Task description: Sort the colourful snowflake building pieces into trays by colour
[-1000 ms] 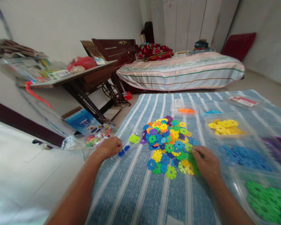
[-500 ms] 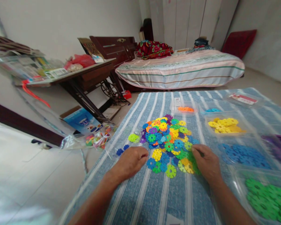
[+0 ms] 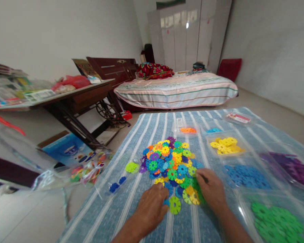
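At the pile of notched plastic discs (image 3: 171,170), the left hand (image 3: 152,204) and right hand (image 3: 212,189) appeared engaged in picking, grip closure indeterminable, the next move seemingly requiring single-piece separation.

The person's left hand (image 3: 152,204) and right hand (image 3: 212,189) are both bare. Behind the left hand, the left forearm (image 3: 129,233) is uncovered as far as it shows; behind the right hand, the right forearm (image 3: 231,222) is likewise uncovered. Each arm is narrower just behind the hand than across the hand itself. The left hand has a broad, rounded back, with its thumb (image 3: 164,210) on the side nearer the right hand. The right hand's back is smoothly rounded. Nails are too blurred to make out on either hand.
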Tool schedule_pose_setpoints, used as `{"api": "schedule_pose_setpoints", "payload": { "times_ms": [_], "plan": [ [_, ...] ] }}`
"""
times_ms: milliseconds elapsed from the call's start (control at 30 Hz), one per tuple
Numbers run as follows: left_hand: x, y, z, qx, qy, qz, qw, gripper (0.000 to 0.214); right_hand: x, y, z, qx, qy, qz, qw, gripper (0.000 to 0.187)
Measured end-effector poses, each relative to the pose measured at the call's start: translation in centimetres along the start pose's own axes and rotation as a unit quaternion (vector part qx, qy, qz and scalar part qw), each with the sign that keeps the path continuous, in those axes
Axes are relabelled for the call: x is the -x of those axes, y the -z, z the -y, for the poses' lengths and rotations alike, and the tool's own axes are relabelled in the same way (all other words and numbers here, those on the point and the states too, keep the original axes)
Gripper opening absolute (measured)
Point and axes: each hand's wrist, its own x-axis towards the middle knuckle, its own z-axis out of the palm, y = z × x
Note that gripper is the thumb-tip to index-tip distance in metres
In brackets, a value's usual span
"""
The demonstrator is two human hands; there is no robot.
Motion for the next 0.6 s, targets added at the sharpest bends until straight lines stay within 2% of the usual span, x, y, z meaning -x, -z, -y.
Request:
{"api": "schedule_pose_setpoints", "payload": {
  "times_ms": [167,300,433,600],
  "plan": [
    [-1.0,0.7,0.5,0.096,0.041,0.031,0.994,0.005,0.0,-0.3,0.0,-0.002,0.001,0.003,1.0,0.022],
    [-3.6,1.9,0.0,0.261,0.072,0.04,0.962,0.006,0.0,-0.5,0.1,-0.008,-0.003,0.001,1.0,0.02],
    [-9.0,3.8,-2.3,0.382,0.089,-0.012,0.92,0.006,0.0,-0.7,0.3,-0.013,-0.005,0.0,1.0,0.019],
    [-18.5,8.9,-8.4,0.404,0.064,-0.082,0.909,0.005,-0.1,-0.8,0.5,-0.024,0.003,-0.002,1.0,0.02]
  ]
}}
